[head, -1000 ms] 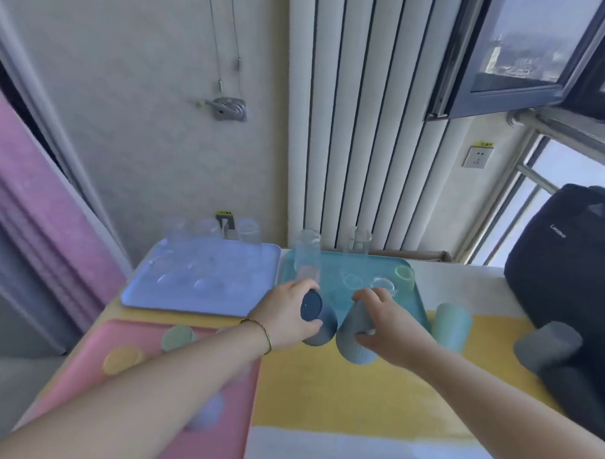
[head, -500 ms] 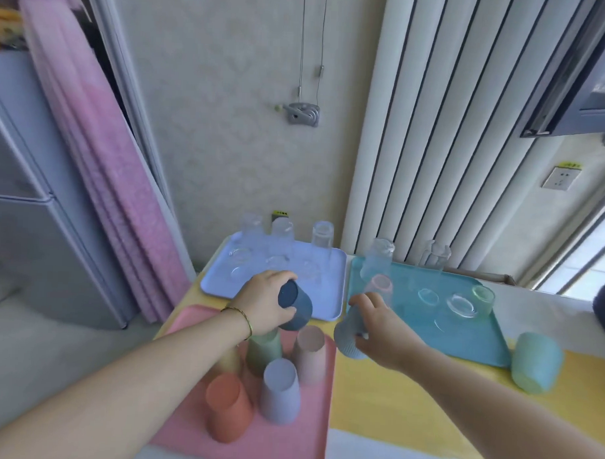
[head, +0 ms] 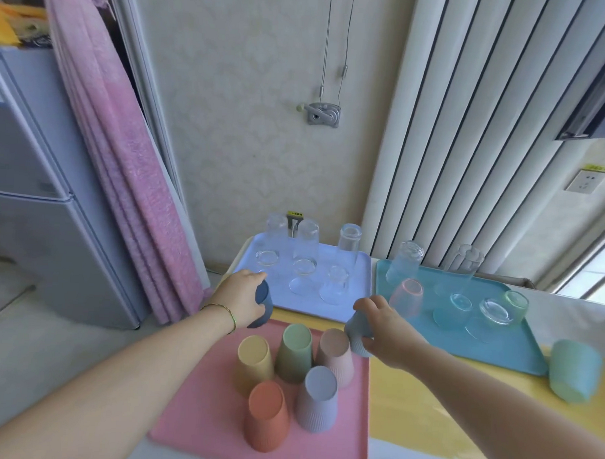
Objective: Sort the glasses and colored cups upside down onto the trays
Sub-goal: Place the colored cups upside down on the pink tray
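Holding a dark blue cup (head: 261,305) at the pink tray's (head: 198,411) far left corner, the left hand (head: 242,297) grips it; the right hand (head: 383,326) clasps a grey-blue cup (head: 357,332) at the far right corner. Yellow desk (head: 408,411), papered wall (head: 246,124) behind, fridge (head: 38,203) left.

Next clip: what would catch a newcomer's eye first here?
Five colored cups standing upside down on the pink tray in front. Above it, the left hand grips a dark blue cup and the right hand a grey-blue cup. Behind, clear glasses fill the lavender tray and teal tray.
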